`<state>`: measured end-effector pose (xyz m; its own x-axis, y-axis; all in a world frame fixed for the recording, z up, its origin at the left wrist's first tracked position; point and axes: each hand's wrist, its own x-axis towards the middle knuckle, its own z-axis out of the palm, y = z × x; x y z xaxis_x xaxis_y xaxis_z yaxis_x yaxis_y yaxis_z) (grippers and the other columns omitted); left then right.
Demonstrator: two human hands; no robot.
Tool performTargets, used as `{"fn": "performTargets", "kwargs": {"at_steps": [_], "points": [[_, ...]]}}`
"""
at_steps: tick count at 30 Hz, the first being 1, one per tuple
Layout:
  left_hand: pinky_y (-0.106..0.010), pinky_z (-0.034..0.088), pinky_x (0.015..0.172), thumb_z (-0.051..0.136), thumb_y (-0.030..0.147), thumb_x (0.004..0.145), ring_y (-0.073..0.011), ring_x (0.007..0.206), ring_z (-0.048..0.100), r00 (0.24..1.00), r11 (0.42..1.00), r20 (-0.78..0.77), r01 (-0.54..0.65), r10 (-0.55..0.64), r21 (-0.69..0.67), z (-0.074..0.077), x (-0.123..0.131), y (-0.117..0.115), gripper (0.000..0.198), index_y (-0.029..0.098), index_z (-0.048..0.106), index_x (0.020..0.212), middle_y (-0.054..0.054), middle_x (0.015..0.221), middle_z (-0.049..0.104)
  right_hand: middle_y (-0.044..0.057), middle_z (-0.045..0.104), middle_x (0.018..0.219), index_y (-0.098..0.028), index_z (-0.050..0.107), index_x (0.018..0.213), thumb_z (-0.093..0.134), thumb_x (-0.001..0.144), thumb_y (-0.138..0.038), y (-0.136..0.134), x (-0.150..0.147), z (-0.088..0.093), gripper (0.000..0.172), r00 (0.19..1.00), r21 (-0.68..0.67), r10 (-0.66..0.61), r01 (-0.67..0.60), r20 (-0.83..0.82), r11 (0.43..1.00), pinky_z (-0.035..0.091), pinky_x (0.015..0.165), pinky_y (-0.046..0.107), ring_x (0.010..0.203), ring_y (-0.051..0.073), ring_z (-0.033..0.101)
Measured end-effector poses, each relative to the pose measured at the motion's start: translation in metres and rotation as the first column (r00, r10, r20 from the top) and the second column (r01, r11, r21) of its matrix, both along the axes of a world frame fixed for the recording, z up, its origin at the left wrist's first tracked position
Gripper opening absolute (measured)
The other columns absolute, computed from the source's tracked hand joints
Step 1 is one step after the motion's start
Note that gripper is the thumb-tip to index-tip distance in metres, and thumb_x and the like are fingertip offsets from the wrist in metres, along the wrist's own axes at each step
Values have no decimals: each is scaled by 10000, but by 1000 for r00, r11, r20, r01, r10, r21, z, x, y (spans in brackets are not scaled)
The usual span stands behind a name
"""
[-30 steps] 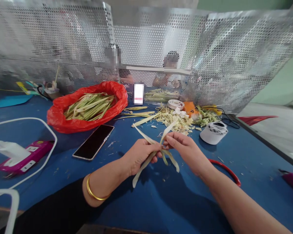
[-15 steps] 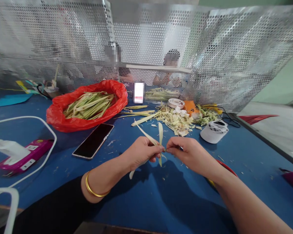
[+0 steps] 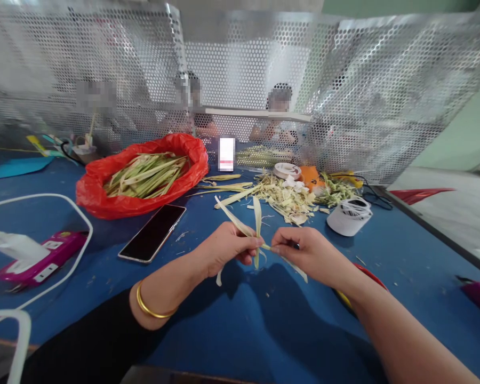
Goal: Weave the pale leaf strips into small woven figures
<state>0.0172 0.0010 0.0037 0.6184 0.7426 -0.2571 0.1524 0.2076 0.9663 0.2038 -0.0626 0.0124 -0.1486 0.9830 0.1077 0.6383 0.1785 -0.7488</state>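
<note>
Pale green leaf strips [image 3: 258, 213] cross one another above the blue table. Thumb and fingers of my left hand [image 3: 236, 246] are pinched on them where they cross, and one strip end hangs below that hand. My right hand [image 3: 298, 248] is closed on a strip that runs out from the crossing, a short way to the right of my left fingertips. A pale end of it trails down under my right hand. The inner fingers of both hands are partly hidden.
A red bag [image 3: 144, 205] of long leaves and a dark phone [image 3: 154, 233] lie left, beside a purple power strip [image 3: 44, 258] with white cables. Leaf scraps [image 3: 288, 200], tape rolls and a white spool [image 3: 349, 217] lie beyond my hands. People sit behind the perforated screen [image 3: 248, 58].
My left hand has shifted slightly left with the crossed strips. The gap between the two hands is wider, and a pale strip end now shows below my right hand.
</note>
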Motion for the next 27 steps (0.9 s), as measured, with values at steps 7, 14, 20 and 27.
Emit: {"fn": "performTargets", "kwargs": {"at_steps": [7, 14, 20, 27], "points": [[-199, 414, 459, 677, 419, 758, -70, 446, 487, 993, 992, 23, 115, -114, -42, -2, 3, -10, 291, 129, 688, 772, 29, 549, 539, -13, 553, 610, -187, 639, 656, 647, 763, -469, 5, -21, -12, 301, 840, -198, -157, 61, -520, 978, 362, 595, 262, 606, 134, 467], [-189, 369, 430, 701, 306, 700, -61, 424, 453, 1000, 997, 10, -25, 26, -71, -6, 8, -12, 192, 119, 658, 709, 38, 524, 518, -36, 482, 545, -187, 534, 542, 709, 707, -415, 4, -26, -19, 331, 744, -143, -230, 180, -627, 973, 327, 573, 259, 564, 114, 409], [-202, 385, 437, 701, 238, 670, -70, 422, 449, 1000, 999, 21, 16, -15, -51, -3, 8, -13, 139, 133, 621, 627, 43, 492, 496, -41, 472, 524, -190, 524, 537, 692, 711, -389, 6, -30, -25, 313, 754, -102, -281, 276, -594, 956, 321, 559, 258, 547, 111, 398], [-208, 386, 479, 667, 445, 755, -61, 441, 467, 995, 987, 49, 90, -84, -132, 0, 5, -12, 330, 116, 694, 767, 5, 603, 586, 2, 544, 578, -197, 603, 644, 581, 815, -516, 9, -8, -17, 362, 886, 50, -359, 389, -293, 920, 383, 578, 290, 569, 153, 490]]}}
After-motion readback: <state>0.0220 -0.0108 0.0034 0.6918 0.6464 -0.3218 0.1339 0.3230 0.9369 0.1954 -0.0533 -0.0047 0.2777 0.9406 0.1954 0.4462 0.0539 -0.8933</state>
